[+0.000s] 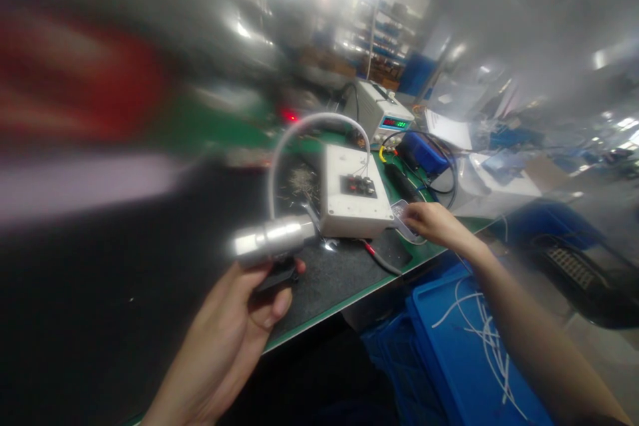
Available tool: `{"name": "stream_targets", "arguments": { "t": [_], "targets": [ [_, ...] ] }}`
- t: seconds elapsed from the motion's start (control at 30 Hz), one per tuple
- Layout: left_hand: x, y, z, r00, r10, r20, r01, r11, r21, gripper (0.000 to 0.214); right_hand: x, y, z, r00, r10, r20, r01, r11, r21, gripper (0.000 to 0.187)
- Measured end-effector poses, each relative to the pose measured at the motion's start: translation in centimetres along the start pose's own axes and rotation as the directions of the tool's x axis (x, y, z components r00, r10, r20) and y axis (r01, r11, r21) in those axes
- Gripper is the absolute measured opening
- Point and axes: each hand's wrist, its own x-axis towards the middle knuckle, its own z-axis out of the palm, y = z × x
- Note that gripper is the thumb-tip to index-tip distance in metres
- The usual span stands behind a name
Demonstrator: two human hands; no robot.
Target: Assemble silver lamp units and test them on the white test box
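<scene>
My left hand [259, 306] is closed around a silver metal cylinder [273, 237] with a black bracket-like part [277, 274] under it. A white cable [319, 118] arcs from the cylinder over to a white box [349, 213] with a black terminal block [360, 186] on top; thin wires run into the block. My right hand [424, 223] reaches into a small clear tray [410, 234] of tiny parts at the box's right side. Its fingers are bent together, and whatever they pinch is hidden.
A power supply [384, 113] with lit digits stands behind the box, beside a blue bin [424, 153]. Wire scraps [302, 183], a wrench [328, 244] and a red-tipped grey lead [382, 259] lie on the black mat [319, 306]. Below the table edge, a blue crate [439, 346] holds white cables.
</scene>
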Motion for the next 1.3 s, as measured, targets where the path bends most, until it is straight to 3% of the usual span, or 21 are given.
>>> {"name": "stream_targets", "arguments": {
  "t": [0.4,0.53,0.8,1.17,1.3],
  "targets": [
    [-0.1,0.2,0.1,1.0,0.005,-0.003,-0.005,0.999,-0.043,0.02,-0.4,1.2,0.0,1.0,0.003,-0.005,-0.003,0.999,0.044,0.021],
    [-0.1,0.1,0.1,1.0,0.005,-0.012,-0.006,0.999,-0.034,0.021,0.3,0.8,0.2,0.997,-0.075,-0.011,0.075,0.997,0.002,0.04],
    [-0.1,0.0,-0.1,1.0,0.001,-0.006,-0.002,0.999,-0.032,0.024,0.7,-0.6,0.7,0.993,-0.099,-0.063,0.096,0.995,-0.037,0.021],
    [-0.1,0.2,0.0,1.0,0.013,0.004,-0.013,0.999,-0.043,0.023,-0.7,1.3,0.6,0.978,-0.039,-0.205,0.044,0.999,0.019,0.025],
    [-0.2,0.0,-0.2,0.999,0.037,0.04,-0.035,0.998,-0.058,0.022,-2.7,-0.4,-0.6,0.961,-0.042,-0.274,0.068,0.994,0.087,0.026]
  ]
}}
